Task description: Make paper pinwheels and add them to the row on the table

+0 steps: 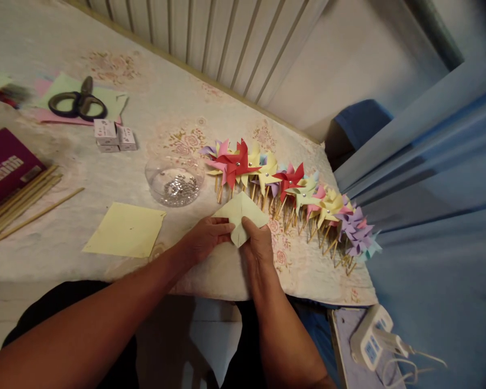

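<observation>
A pale green paper with folded or cut flaps is held up over the table's front part. My left hand pinches its left edge between thumb and fingers. On its right side my right hand grips it, the thumb pressed near the paper's middle and the fingers mostly hidden beneath. To the left, a pale yellow-green square sheet lies flat. Just behind the hands stands a clear round dish with small shiny metal pieces. Colourful paper pinwheels on sticks lie in a row to the right.
Black-handled scissors rest on stacked coloured paper at the back left, beside small white boxes. Wooden sticks and a purple package lie at the left. A power strip sits below the table's right end.
</observation>
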`<action>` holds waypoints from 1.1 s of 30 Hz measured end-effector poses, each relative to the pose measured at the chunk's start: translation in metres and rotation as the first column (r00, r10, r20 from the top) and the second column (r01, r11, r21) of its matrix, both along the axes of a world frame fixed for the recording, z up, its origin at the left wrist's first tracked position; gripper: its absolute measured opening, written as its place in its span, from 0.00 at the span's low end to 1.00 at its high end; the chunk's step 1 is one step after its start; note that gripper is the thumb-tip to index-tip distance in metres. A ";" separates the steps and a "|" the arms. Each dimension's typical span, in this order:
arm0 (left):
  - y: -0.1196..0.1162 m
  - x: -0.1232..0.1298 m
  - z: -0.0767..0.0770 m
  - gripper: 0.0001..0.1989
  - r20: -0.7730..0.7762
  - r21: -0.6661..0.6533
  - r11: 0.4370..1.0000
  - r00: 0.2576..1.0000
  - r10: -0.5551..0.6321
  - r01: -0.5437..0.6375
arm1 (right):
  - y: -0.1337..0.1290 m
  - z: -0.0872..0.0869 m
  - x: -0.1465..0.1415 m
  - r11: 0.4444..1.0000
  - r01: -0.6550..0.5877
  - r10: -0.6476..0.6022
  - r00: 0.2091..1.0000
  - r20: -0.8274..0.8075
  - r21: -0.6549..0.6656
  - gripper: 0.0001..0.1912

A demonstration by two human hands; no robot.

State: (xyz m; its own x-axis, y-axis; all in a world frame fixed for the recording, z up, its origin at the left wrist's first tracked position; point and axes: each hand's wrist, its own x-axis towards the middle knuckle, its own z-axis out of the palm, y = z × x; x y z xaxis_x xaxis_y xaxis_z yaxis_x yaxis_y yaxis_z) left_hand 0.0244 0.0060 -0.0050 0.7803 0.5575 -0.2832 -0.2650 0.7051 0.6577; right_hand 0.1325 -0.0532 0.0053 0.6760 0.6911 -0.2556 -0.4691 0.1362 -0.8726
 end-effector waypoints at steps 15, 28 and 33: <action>-0.010 0.006 0.005 0.08 -0.063 -0.029 0.987 0.986 0.154 -0.156 | 0.003 0.002 -0.019 0.999 -0.049 0.049 0.997 -0.051 0.016 0.21; 0.011 -0.005 0.018 0.04 -0.069 -0.024 0.975 0.973 0.219 -0.221 | -0.020 0.006 0.001 0.962 0.250 -0.146 0.807 0.572 -0.107 0.09; 0.015 -0.008 0.021 0.04 -0.057 -0.010 0.978 0.977 0.207 -0.208 | -0.024 0.006 -0.003 0.986 0.123 -0.004 0.701 0.713 -0.116 0.08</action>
